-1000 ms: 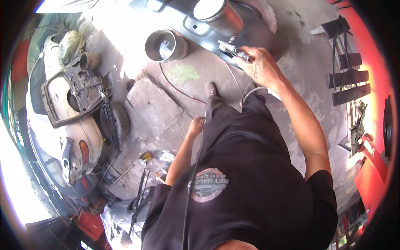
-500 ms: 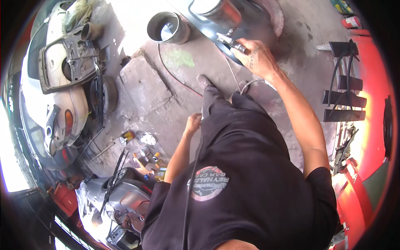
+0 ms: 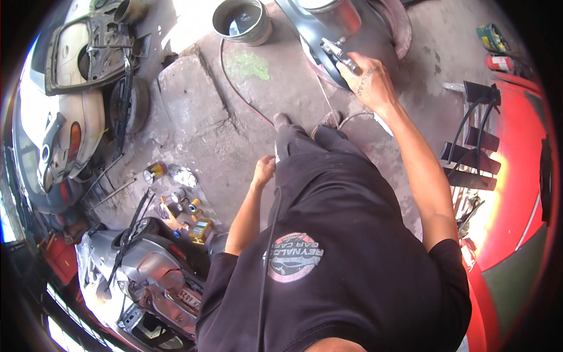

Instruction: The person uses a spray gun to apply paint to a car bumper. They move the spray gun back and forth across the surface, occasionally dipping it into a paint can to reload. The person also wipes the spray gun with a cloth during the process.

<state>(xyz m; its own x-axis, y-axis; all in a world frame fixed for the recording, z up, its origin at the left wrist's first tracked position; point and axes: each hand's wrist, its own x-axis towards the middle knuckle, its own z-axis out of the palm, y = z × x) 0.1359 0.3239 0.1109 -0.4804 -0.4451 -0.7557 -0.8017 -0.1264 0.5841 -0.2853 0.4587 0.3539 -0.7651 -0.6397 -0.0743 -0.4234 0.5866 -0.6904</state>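
My right hand (image 3: 374, 85) is wrapped round the handle of a metal spray gun (image 3: 339, 54). A shiny cup (image 3: 340, 19) with a pale top sits above the gun body. Close beyond and beneath the gun is a smooth grey curved car body panel (image 3: 314, 47); whether they touch is hard to tell. Beside my left thigh hangs my left hand (image 3: 265, 169), its fingers curled; what they hold, if anything, is hidden. A dark cord (image 3: 271, 246) runs down the front of my black shirt.
A metal bucket (image 3: 255, 29) stands ahead on the concrete floor, with a thin hose (image 3: 226, 82) curving past my feet. Cans and bottles (image 3: 190, 205) are at left. Car parts (image 3: 88, 56) line that side; black strips (image 3: 472, 152) and a red car (image 3: 519, 205) are at right.
My right hand and the spray gun have shifted slightly right in the view. The whole view has tilted, so the bucket sits higher. My left hand stays by my thigh.
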